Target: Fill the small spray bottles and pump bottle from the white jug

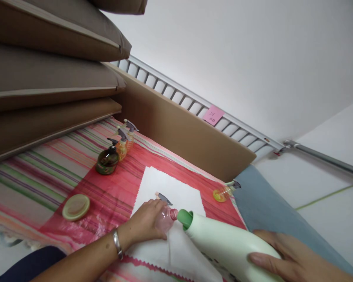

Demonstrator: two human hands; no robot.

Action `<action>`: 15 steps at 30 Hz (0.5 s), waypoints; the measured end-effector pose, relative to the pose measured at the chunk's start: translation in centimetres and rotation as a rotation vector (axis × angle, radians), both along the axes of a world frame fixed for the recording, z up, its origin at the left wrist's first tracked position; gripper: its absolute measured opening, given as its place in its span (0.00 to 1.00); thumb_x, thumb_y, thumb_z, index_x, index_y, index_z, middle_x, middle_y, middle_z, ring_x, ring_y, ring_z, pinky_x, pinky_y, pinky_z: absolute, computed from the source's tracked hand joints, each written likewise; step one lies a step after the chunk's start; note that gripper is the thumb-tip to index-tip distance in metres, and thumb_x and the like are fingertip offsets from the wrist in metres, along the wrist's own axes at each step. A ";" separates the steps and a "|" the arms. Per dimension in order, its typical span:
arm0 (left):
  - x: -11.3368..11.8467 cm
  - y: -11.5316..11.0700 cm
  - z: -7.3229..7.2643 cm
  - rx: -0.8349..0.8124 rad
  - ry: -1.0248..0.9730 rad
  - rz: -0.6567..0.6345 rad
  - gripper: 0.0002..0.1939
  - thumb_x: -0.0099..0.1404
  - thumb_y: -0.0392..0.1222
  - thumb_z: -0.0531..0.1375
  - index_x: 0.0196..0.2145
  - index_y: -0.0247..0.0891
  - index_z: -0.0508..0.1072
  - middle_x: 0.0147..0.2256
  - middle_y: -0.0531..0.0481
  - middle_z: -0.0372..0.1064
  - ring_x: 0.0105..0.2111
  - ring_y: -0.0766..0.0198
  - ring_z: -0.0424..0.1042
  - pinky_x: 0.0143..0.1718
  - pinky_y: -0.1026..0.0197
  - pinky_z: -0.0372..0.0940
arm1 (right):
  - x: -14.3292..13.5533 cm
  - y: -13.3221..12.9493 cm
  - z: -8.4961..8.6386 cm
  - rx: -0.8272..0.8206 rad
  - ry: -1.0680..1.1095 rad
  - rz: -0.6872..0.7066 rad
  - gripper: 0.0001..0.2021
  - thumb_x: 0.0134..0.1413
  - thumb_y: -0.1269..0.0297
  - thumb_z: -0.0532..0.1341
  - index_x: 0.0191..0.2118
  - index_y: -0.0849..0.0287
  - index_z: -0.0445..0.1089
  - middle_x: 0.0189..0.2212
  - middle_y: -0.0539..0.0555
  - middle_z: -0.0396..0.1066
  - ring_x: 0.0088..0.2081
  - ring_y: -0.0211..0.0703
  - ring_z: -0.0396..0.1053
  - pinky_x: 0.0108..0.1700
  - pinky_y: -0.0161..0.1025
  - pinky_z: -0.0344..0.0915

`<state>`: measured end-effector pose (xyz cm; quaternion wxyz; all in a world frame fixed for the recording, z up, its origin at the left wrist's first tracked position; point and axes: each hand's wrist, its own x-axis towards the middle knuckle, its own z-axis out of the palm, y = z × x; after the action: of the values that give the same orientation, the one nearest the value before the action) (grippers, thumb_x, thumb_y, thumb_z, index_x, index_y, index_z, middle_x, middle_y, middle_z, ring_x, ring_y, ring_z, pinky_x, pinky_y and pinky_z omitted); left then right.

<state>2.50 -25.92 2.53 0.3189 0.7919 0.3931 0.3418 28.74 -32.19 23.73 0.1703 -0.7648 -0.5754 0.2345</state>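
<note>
My left hand (145,221) is wrapped round a small clear pink bottle (165,220) whose threaded neck is uncovered. In my right hand (282,250) is a large pale green bottle (223,241), tipped nearly on its side. Its darker green cap (184,218) comes right up to the pink bottle's mouth; I cannot tell whether they touch or whether liquid flows. A grey spray head (164,198) rests just beyond my left fingers on a white zigzag-edged cloth (181,186). Part of the pale green bottle's lower end is hidden by my right hand.
Spray bottles (122,150) and a dark pump bottle (107,161) stand back left on the striped cloth (73,149). A round lidded container (75,206) lies left, a yellow spray bottle (222,194) right. Stacked cushions (53,74) and a brown board (176,131) border the surface.
</note>
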 end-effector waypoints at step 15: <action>0.3 0.1 -0.4 0.025 0.014 -0.008 0.38 0.42 0.52 0.69 0.49 0.42 0.62 0.48 0.45 0.66 0.48 0.49 0.65 0.49 0.51 0.59 | -0.4 0.4 1.1 -0.453 -0.278 0.339 0.20 0.45 0.44 0.58 0.34 0.56 0.71 0.29 0.53 0.70 0.26 0.39 0.66 0.17 0.27 0.56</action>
<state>2.85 -25.82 2.10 0.3076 0.7996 0.3880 0.3399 28.35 -31.83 24.81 -0.1262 -0.7013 -0.6455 0.2748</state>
